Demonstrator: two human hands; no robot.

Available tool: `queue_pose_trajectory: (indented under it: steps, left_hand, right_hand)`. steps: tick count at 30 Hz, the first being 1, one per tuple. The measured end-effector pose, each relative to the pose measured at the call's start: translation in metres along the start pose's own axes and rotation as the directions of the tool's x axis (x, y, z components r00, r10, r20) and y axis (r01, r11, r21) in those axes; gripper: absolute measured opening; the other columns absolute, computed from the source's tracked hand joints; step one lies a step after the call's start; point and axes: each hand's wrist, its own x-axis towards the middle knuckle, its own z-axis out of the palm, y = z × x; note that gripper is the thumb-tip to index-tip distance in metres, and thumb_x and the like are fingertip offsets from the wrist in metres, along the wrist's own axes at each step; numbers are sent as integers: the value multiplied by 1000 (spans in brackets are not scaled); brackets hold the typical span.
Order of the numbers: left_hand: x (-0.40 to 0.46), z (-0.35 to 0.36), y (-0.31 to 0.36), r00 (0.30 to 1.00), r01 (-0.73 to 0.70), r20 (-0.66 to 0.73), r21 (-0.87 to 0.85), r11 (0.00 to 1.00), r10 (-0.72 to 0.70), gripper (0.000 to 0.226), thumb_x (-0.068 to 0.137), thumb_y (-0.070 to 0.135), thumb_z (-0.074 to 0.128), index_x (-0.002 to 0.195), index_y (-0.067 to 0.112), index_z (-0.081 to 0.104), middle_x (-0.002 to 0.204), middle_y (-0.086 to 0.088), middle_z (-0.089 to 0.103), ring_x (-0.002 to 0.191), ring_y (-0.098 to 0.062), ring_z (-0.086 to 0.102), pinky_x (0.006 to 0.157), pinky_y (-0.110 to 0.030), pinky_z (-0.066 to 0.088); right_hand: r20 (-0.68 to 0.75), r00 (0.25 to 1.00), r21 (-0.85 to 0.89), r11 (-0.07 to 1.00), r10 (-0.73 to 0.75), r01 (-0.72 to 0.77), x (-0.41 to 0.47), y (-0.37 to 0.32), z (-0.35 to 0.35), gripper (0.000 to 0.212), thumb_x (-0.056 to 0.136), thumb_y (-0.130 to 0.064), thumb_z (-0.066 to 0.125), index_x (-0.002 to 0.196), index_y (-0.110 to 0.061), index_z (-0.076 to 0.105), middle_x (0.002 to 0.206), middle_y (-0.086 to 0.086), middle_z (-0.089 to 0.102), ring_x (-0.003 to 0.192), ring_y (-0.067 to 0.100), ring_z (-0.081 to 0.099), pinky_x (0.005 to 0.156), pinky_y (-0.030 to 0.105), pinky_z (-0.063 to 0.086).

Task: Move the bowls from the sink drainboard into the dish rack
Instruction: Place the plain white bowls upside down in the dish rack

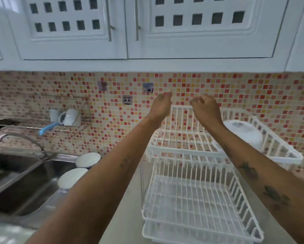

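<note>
Two round white bowls sit upside down on the steel sink drainboard, left of the white wire two-tier dish rack, whose upper tier holds one white bowl; above it, left hand and right hand hover with fingers curled together, holding nothing

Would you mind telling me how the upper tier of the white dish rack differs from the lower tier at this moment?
The upper tier holds a white bowl at its right end, while the lower tier shows no dishes. The upper tier sits further back near the tiled wall, with both hands raised in front of it; the lower tier lies nearer the camera, between the forearms. Both are white wire baskets of the same rack.
</note>
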Motion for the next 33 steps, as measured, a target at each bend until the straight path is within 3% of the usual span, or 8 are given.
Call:
queue_pose_trajectory:
  steps: [2, 6, 11, 18, 21, 25, 28, 33]
  left_hand:
    - [-1, -37, -2, 995, -3, -95, -66, 998, -3, 25, 104, 31, 39, 110, 13, 55, 107, -9, 60, 97, -22, 55, 87, -35, 46]
    - [-12, -108, -22, 968, -19, -251, -159, 987, -22, 36, 105, 30, 34, 101, 7, 61, 93, -9, 65, 87, -22, 62, 82, -35, 51]
    - [-28, -186, -63, 905, 85, -390, -227, 970, -170, 40, 105, 35, 31, 84, 15, 59, 84, -3, 69, 79, -19, 65, 75, -31, 51]
    - [-55, -256, -147, 796, 265, -464, -311, 913, -389, 46, 105, 36, 25, 83, 14, 58, 84, -4, 67, 72, -18, 62, 70, -28, 45]
    - [-65, -278, -194, 719, 361, -483, -356, 862, -500, 48, 105, 38, 25, 80, 12, 57, 85, -5, 66, 70, -18, 60, 67, -27, 43]
    - [-77, -299, -255, 625, 489, -451, -409, 770, -637, 56, 104, 47, 26, 76, 11, 58, 82, -7, 65, 68, -20, 59, 69, -28, 43]
    - [-83, -304, -286, 563, 539, -460, -426, 726, -687, 56, 103, 53, 25, 82, 11, 56, 87, -8, 63, 65, -18, 52, 62, -26, 35]
    - [-85, -304, -326, 520, 504, -495, -479, 718, -696, 63, 104, 50, 28, 132, 1, 55, 110, -13, 63, 63, -15, 46, 56, -28, 31]
  right_hand:
    - [40, 999, 146, 989, 23, -29, -6, -23, 34, 21, 89, -30, 50, 73, -18, 57, 83, 6, 57, 73, 22, 53, 72, 30, 39]
    - [104, 993, 359, 929, 57, -91, -24, -60, 98, 20, 91, -22, 50, 89, -8, 65, 75, 4, 60, 64, 18, 52, 66, 30, 39]
    - [207, 978, 522, 844, 8, -118, -51, -90, 166, 28, 92, -22, 51, 97, 2, 65, 98, 26, 67, 78, 22, 57, 71, 30, 47]
    - [484, 870, 395, 862, 99, -318, -77, -59, 270, 27, 90, -22, 50, 97, 1, 64, 102, 34, 62, 81, 33, 60, 68, 41, 48]
    - [547, 805, 349, 811, 230, -469, -85, -24, 308, 27, 89, -23, 53, 107, -7, 65, 85, 17, 65, 77, 16, 58, 68, 32, 43]
    - [554, 748, 297, 752, 366, -588, -94, 23, 345, 16, 87, -29, 54, 88, -16, 63, 74, -4, 61, 66, 12, 55, 57, 25, 38]
    - [549, 711, 268, 713, 440, -648, -99, 53, 368, 17, 89, -30, 53, 83, -17, 62, 71, -4, 59, 61, 9, 50, 54, 23, 33]
    - [545, 658, 188, 689, 519, -700, -110, 86, 400, 33, 93, -35, 48, 104, -9, 65, 93, 5, 63, 69, 10, 53, 55, 24, 36]
